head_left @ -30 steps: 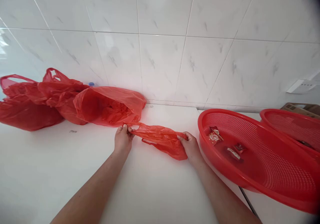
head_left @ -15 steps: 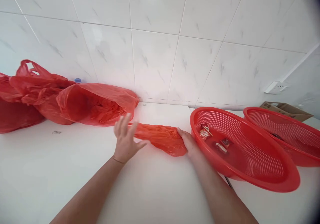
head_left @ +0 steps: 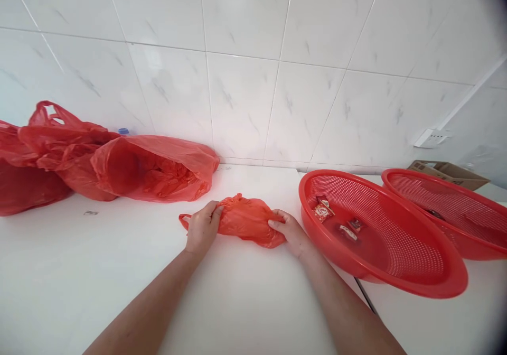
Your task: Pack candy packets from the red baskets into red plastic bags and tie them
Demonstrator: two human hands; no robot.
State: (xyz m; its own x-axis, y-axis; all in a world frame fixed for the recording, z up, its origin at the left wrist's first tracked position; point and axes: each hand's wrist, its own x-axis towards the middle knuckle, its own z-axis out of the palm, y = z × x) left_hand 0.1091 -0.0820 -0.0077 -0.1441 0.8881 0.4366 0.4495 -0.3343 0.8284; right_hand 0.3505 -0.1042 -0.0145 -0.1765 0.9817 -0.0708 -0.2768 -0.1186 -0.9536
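Note:
An orange-red plastic bag (head_left: 247,220) lies bunched up on the white table, stretched between both hands. My left hand (head_left: 204,225) is closed around its left end, and a handle loop sticks out past the fingers. At the opposite end, my right hand (head_left: 287,231) pinches the bag between thumb and fingers. What the bag holds, if anything, is hidden. Just right of my right hand stands a red plastic basket (head_left: 368,196) with several small wrapped packets (head_left: 324,212) in its bottom.
Against the tiled wall on the left, a large open red bag (head_left: 174,149) is stuffed with crumpled plastic, beside more full red bags (head_left: 35,186). A second red basket (head_left: 471,196) and a cardboard box (head_left: 451,173) stand at the right.
My left hand was spread open at the bag's left end; its fingers have now closed on it. The bag has become shorter and more bunched. My right hand keeps its hold.

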